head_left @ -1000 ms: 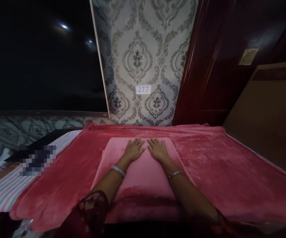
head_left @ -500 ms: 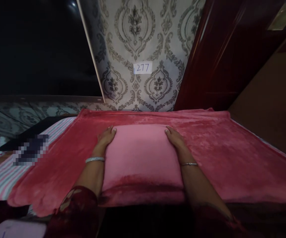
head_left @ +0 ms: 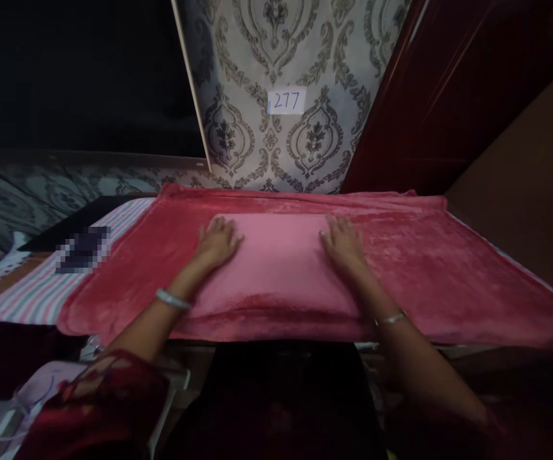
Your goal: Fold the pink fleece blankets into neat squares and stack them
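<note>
A plain pink cushion point(head_left: 281, 255) lies on a red plush blanket point(head_left: 430, 268), near the blanket's front edge. My left hand point(head_left: 219, 243) rests on its far left corner, fingers spread and palm down. At the far right corner my right hand point(head_left: 344, 244) lies in the same way, thumb on the pink cloth and fingers pointing away from me. Both hands touch the cushion from above without wrapping round it. A darker red patch shows along its near side.
Under the blanket, a striped cloth point(head_left: 22, 300) sticks out at the left, with a pixelated dark item point(head_left: 83, 249) on it. Behind stand a large black screen point(head_left: 75, 76), a patterned wall marked 277 point(head_left: 287, 101) and a dark red wooden panel point(head_left: 430, 96).
My hands have gone from gripping the cushion's sides to lying flat on its top corners. The cushion looks flatter and wider. My view has tilted down.
</note>
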Motion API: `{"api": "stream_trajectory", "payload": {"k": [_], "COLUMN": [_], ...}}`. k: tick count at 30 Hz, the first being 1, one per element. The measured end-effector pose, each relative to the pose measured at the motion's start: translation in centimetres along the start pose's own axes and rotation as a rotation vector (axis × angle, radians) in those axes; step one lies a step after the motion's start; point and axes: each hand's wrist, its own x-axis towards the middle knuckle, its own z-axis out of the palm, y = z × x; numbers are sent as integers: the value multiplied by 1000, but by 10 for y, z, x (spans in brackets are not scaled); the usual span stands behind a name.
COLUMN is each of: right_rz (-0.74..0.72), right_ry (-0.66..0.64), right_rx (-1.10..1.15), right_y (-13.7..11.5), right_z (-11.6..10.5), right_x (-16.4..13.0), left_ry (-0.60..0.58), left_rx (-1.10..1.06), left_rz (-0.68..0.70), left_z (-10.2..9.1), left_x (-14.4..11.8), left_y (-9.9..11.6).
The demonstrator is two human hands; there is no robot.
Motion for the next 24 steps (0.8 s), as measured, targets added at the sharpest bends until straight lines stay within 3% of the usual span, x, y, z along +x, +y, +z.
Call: {"api": "stream_trajectory", "payload": {"k": [3,5,7,10,15,20,24], "right_rz": [-355,-525,-580,-554,-537,-460,-389], "right_ry": [-117,-195,-218,-185,-173,-83,-10], "right_rx": [-32,-34,-36,-40,-56,-75,-27], "right_y": [-24,-33,-35,-31,-9,45,80], "right_z": [3,13,24,36,32,25,33], "right_x": [-54,-82,-97,-102,-106,-123,-132], "left_ry": [-80,-88,-61,-22,-49,47,123], "left_rx": [25,27,37,46,49,120,84], "left_rz": [422,537,539,519,520,388,357], "left_z": [10,22,34,43,37,37,47], "left_x": [-60,-93,-112,-119,-119,-139,-151], "left_y": [23,33,37,37,29,-10,-46]}}
